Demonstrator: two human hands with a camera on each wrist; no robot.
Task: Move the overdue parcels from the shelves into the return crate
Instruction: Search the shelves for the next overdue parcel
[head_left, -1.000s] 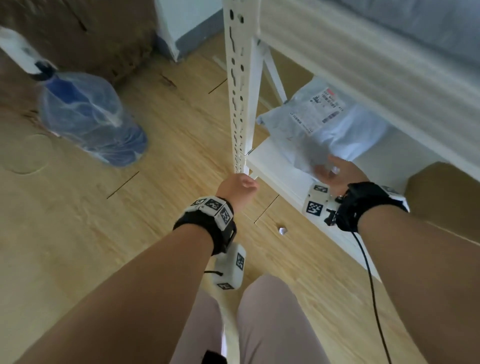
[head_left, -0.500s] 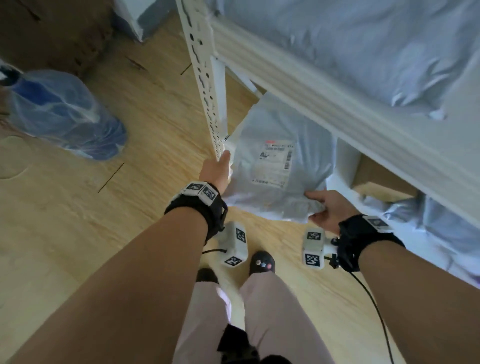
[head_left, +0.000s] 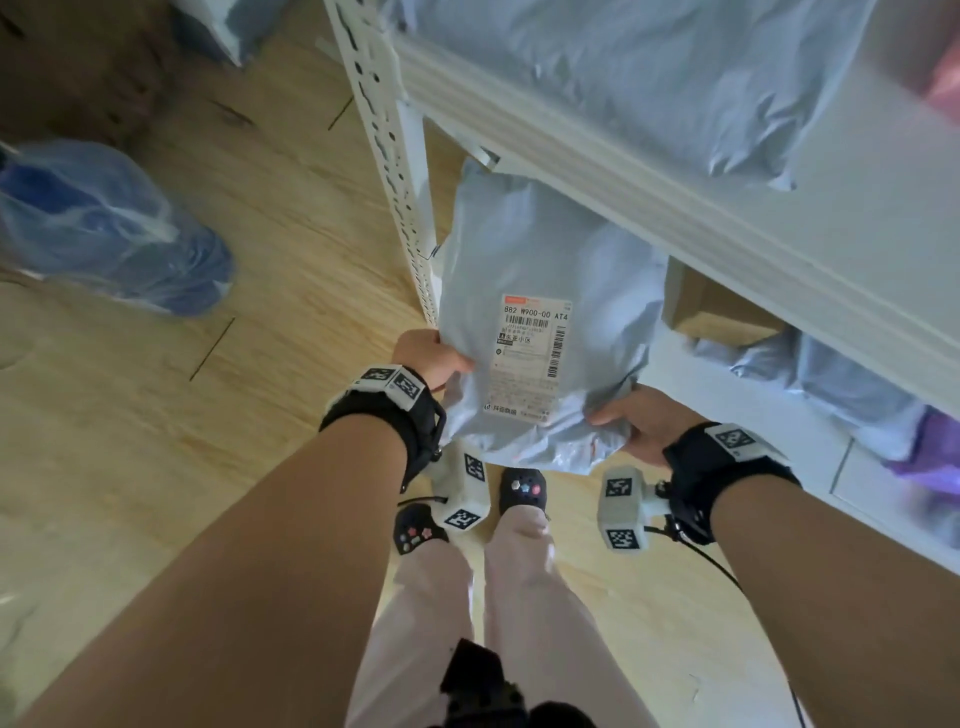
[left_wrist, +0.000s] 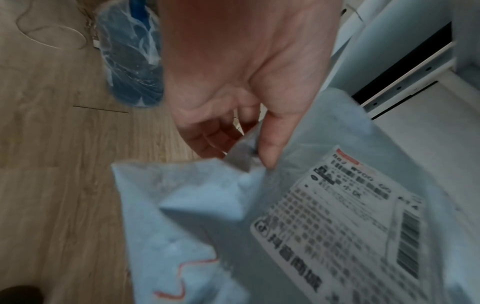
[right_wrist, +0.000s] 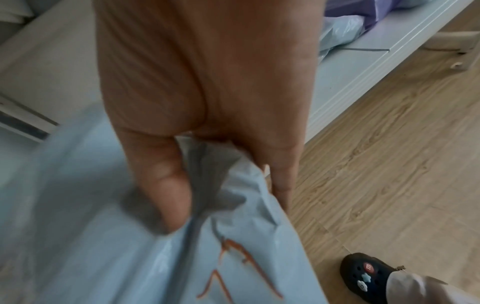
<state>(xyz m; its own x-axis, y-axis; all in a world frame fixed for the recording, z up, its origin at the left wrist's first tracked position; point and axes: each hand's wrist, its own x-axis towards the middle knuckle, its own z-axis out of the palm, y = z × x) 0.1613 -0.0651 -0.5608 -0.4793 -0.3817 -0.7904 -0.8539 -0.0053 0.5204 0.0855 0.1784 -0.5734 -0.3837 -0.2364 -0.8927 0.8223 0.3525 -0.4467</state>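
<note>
Parcel (head_left: 540, 332) hangs between both hands, long axis running away under the shelf (head_left: 649, 176): left hand (head_left: 431, 358) pinches its left edge, right hand (head_left: 636, 423) grips the near-right corner.

Parcel (head_left: 545, 270) glossy crinkled plastic; shelf post (head_left: 387, 150) painted metal; floor (head_left: 270, 249) wood-grain.
</note>
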